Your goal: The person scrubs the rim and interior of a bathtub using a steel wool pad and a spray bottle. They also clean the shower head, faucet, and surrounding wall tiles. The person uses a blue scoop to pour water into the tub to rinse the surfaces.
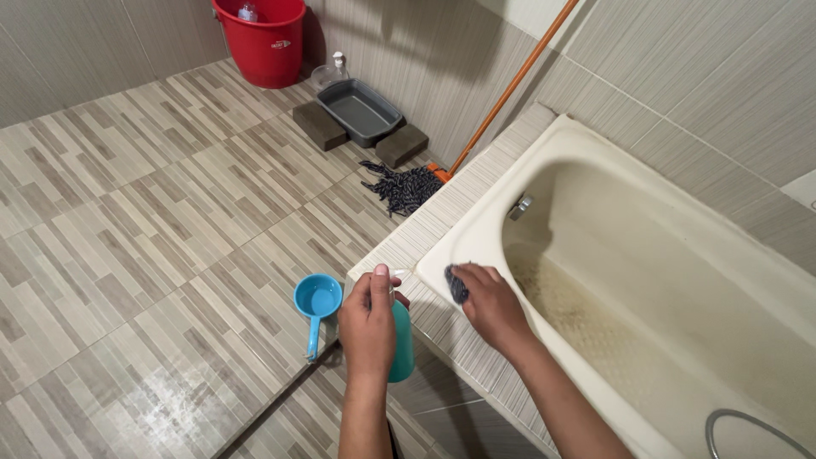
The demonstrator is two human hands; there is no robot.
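Where the tiled ledge meets the cream bathtub (476, 229), a teal spray bottle (401, 344) is held upright in the closed left hand (368, 327), its label side hidden. A dark scrubbing pad (456, 285) is pressed against the tub rim under the curled fingers of the right hand (491, 306), the forearm slanted up from the lower right. A blue dipper (317, 302) lies on the floor just beside the left hand, and a red bucket (263, 42) bearing a small white label is seen well apart in the far corner.

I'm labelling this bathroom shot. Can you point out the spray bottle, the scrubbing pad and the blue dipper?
Spray bottle (402, 344): head view, on its teal body below the left hand.
Scrubbing pad (456, 285): head view, on the dark part showing beside the right hand's fingers.
Blue dipper (318, 298): head view, on its bowl.
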